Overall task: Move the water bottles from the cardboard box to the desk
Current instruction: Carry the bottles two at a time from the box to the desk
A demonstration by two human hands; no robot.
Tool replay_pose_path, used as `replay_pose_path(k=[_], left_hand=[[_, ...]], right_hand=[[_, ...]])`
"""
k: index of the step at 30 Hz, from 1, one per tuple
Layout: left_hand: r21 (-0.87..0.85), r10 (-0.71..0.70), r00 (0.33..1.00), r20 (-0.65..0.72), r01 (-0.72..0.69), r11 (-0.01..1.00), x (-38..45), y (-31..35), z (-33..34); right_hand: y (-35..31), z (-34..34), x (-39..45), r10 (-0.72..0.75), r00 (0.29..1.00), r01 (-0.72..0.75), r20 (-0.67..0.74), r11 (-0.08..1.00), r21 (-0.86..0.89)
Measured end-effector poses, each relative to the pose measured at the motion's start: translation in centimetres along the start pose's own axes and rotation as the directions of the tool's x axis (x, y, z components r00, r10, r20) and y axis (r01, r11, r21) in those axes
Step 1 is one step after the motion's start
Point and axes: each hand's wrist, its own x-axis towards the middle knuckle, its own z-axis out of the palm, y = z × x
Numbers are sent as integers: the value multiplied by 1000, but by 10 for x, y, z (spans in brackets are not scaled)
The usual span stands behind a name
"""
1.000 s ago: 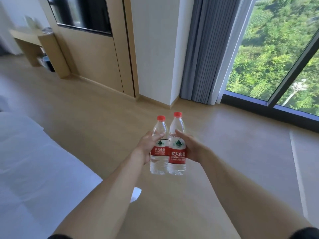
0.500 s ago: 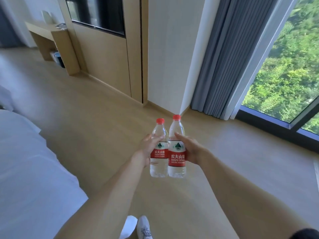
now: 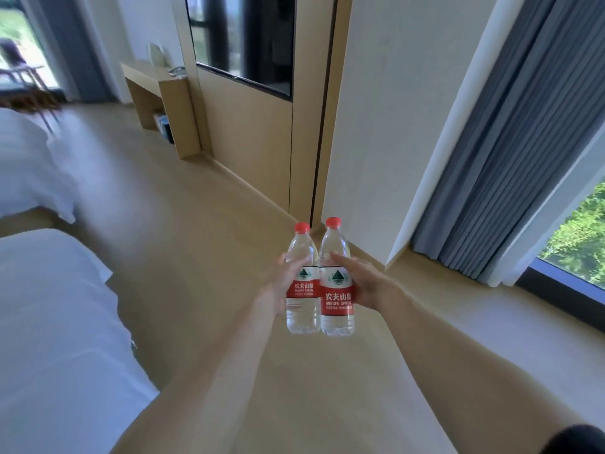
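Two clear water bottles with red caps and red labels are held upright side by side in front of me, above the wooden floor. My left hand (image 3: 281, 286) grips the left bottle (image 3: 302, 314) from its left side. My right hand (image 3: 361, 283) grips the right bottle (image 3: 337, 317) from its right side. The two bottles touch each other. A light wooden desk (image 3: 147, 77) stands far off at the upper left, against the wall. The cardboard box is out of view.
A white bed (image 3: 55, 322) fills the left side, with a second bed (image 3: 29, 165) behind it. A wooden wall panel with a dark screen (image 3: 248, 44) runs along the back. Grey curtains (image 3: 510, 142) and a window (image 3: 576, 244) are at the right.
The view has swung left: the desk and wall panel now sit nearer the middle and the window has slid to the right edge. Both hands still hold the bottles together.
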Motion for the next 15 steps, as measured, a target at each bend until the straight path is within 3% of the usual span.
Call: replay_pose_path(k=[7, 15], left_hand=[[-25, 40, 983, -178, -45, 999, 61, 42, -64], [-59, 76, 919, -387, -107, 993, 154, 96, -116]], right_hand=[[-36, 50, 102, 42, 992, -35, 122, 998, -55], [-93, 88, 236, 69, 947, -45, 313, 995, -84]])
